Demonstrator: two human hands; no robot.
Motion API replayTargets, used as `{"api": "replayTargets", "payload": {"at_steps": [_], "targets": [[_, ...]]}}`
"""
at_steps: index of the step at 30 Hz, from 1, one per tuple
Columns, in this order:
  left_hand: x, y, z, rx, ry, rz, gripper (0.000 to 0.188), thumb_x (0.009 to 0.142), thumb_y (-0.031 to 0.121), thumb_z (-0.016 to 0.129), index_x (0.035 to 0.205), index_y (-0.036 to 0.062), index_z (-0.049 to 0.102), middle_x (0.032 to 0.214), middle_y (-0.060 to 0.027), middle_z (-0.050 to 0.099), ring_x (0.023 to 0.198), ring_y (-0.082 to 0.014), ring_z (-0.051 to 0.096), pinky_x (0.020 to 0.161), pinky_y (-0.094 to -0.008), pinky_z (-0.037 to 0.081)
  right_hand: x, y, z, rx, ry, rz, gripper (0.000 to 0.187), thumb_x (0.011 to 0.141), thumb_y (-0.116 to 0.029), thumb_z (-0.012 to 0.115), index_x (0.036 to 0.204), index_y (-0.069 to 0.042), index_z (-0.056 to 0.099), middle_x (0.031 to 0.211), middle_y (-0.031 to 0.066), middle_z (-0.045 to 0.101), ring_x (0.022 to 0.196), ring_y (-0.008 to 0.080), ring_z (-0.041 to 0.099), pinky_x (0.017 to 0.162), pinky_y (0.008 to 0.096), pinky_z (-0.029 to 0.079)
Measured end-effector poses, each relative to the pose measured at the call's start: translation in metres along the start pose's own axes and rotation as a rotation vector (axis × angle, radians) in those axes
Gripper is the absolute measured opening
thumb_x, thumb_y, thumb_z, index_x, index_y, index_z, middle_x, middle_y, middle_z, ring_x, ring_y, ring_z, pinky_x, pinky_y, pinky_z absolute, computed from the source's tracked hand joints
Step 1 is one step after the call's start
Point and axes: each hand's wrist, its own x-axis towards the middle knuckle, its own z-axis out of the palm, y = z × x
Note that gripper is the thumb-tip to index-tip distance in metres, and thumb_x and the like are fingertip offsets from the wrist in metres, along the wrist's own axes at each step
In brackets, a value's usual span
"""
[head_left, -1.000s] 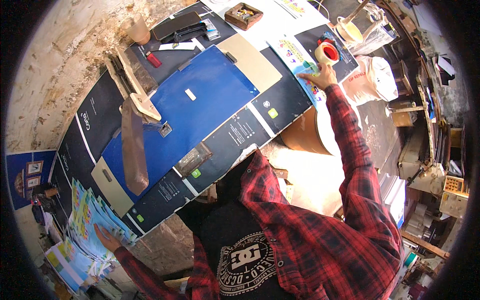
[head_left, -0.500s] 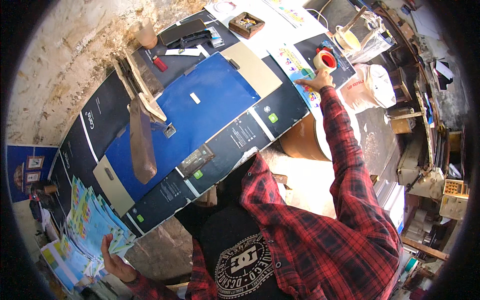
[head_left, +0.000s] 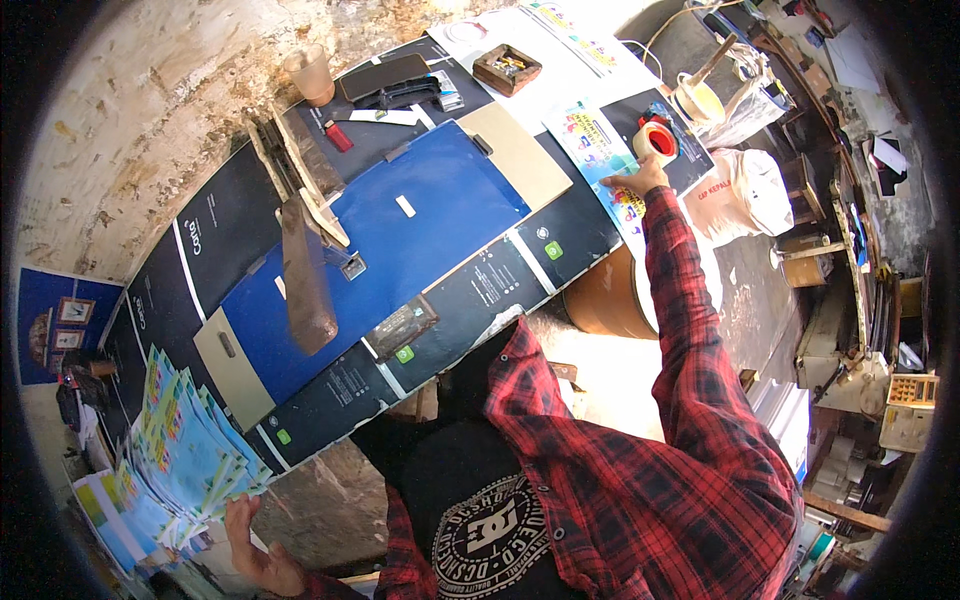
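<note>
My right hand is on a colourful printed sheet at the table's right end. Its thumb lies across the sheet and its other fingers are bent at the edge. A roll of tape with a red core sits just beyond that hand. At lower left, my left hand is open, fingers slightly curved, beside a fanned stack of printed sheets. It appears to hold nothing. Between the hands lies a blue panel on beige board, with a wooden clamp-like fixture reaching over it.
Along the table's far side are a cup, a dark phone-like slab, a red lighter and a wooden ashtray. A paint tub and a white sack stand at right. Under the table end is a brown drum.
The view has shifted slightly. My left hand has drawn a little back from the fanned stack, toward me. My right hand stays on the printed sheet.
</note>
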Motion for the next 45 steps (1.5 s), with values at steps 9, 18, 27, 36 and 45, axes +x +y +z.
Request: {"api": "replayTargets", "payload": {"at_steps": [9,18,27,36,45], "targets": [[0.079,0.086,0.127,-0.675,-0.581,0.600,0.045,0.085,0.026,0.072,0.119,-0.0023,0.062,0.105,-0.0165,0.071,0.106,-0.0323,0.066,0.097,-0.0527,0.047,-0.006,0.015,-0.034,0.543,0.057,-0.204,0.043,0.089,-0.044,0.068,0.096,-0.001,0.074,0.081,0.0024,0.069,0.070,0.0051,0.058,0.065,0.0248,0.047],[0.115,0.120,0.231,-0.666,-0.079,0.482,0.096,0.073,0.047,0.083,0.140,-0.0030,0.037,0.140,-0.0263,0.044,0.133,-0.0448,0.040,0.114,-0.0564,0.025,-0.178,-0.097,-0.091,0.490,-0.820,-0.610,0.031,0.091,-0.026,0.070,0.094,0.005,0.070,0.077,0.0024,0.066,0.065,0.0040,0.054,0.057,0.0222,0.042],[0.073,0.046,0.253,-1.242,-0.373,-0.741,0.029,0.091,0.020,0.069,0.111,-0.0024,0.068,0.098,-0.0075,0.071,0.085,-0.0198,0.068,0.077,-0.0323,0.054,-0.157,-0.254,0.023,-0.020,-0.586,-1.181,0.039,0.080,-0.042,0.075,0.092,-0.005,0.073,0.074,0.0168,0.068,0.067,0.0319,0.066,0.065,0.0432,0.049],[0.131,-0.036,0.278,-1.406,-0.285,-0.659,0.032,0.097,0.016,0.057,0.120,-0.0069,0.059,0.111,-0.0130,0.067,0.096,-0.0207,0.067,0.082,-0.0335,0.055,-0.203,-0.263,0.066,0.100,0.132,-1.148,0.058,0.086,-0.050,0.066,0.127,-0.010,0.061,0.133,0.0121,0.057,0.125,0.0292,0.051,0.105,0.0497,0.035],[0.160,-0.065,0.238,-1.219,-0.322,-0.859,0.035,0.096,0.018,0.059,0.126,-0.0005,0.058,0.118,-0.0108,0.065,0.103,-0.0193,0.064,0.089,-0.0335,0.052,-0.222,-0.255,0.128,0.213,0.179,-1.073,0.068,0.093,-0.061,0.048,0.132,-0.005,0.055,0.142,0.0190,0.048,0.135,0.0359,0.041,0.113,0.0567,0.023]]}}
